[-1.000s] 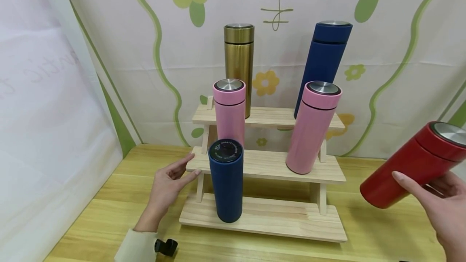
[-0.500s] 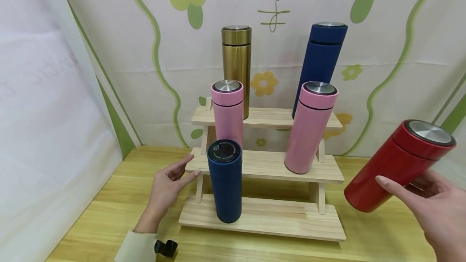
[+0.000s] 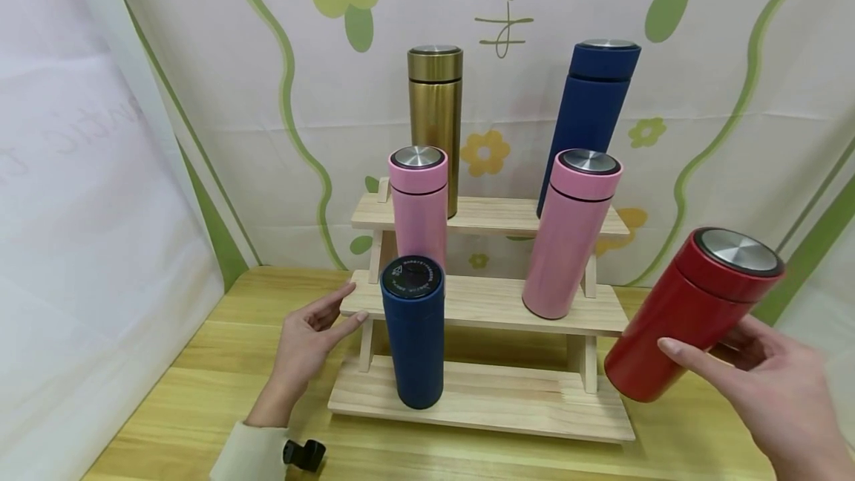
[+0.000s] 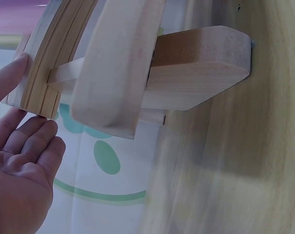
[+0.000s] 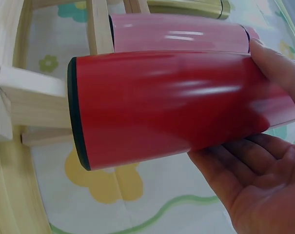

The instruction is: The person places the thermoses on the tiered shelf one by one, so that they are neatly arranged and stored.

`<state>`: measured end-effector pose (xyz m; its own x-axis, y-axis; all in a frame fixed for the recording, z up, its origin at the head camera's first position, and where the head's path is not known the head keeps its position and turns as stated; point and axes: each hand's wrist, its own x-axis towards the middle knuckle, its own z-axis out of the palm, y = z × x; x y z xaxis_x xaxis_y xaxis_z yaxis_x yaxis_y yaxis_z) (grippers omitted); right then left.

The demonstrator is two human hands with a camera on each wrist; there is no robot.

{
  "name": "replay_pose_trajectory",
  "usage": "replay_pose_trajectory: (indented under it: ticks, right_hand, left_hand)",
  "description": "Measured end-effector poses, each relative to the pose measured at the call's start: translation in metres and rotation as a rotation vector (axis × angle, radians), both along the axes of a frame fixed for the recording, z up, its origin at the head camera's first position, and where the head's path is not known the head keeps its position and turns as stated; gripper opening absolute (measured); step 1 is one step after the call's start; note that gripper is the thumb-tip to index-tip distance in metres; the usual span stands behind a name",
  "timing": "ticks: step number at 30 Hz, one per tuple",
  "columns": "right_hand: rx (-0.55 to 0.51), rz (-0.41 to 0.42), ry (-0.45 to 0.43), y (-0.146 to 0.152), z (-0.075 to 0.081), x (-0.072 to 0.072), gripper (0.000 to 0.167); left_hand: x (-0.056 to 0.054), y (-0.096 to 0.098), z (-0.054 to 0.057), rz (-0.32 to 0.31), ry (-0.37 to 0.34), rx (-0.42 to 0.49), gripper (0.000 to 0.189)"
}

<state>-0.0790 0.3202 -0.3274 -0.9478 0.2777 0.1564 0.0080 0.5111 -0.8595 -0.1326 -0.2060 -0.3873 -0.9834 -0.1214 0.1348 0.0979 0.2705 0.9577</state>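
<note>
My right hand [image 3: 778,392] grips a red thermos [image 3: 675,325] with a steel-topped lid, thumb in front and fingers behind. The bottle leans with its lid to the right, held up beside the right end of a three-tier wooden display stand [image 3: 508,399]. In the right wrist view its dark base rim points toward the stand. My left hand [image 3: 300,351] holds the left end of the stand's middle shelf, with the thumb [image 4: 10,78] on one side of the board and the fingers at the other. A blue thermos [image 3: 417,355] with a black top stands on the bottom shelf's left.
Two pink thermoses, left [image 3: 421,214] and right [image 3: 571,243], stand on the middle shelf. A gold thermos [image 3: 436,117] and a taller blue one [image 3: 591,110] are on the top shelf. Behind the wooden table [image 3: 194,384] hangs a flowered cloth [image 3: 267,169].
My right hand has carried the red thermos leftward and slightly down, closer to the stand, and the thermos is tilted less. My left hand keeps its place on the middle shelf.
</note>
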Motion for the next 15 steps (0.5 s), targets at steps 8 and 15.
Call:
replay_pose_trajectory:
  ticks: [8, 15]
  right_hand:
    - [0.050, 0.067, -0.059, -0.013, -0.003, -0.001, 0.059]
    - [0.092, 0.104, -0.117, -0.028, 0.001, -0.001, 0.064]
  left_hand:
    - [0.000, 0.000, -0.001, -0.002, 0.004, 0.003, 0.056]
    - [0.000, 0.000, 0.000, -0.003, 0.002, 0.005, 0.056]
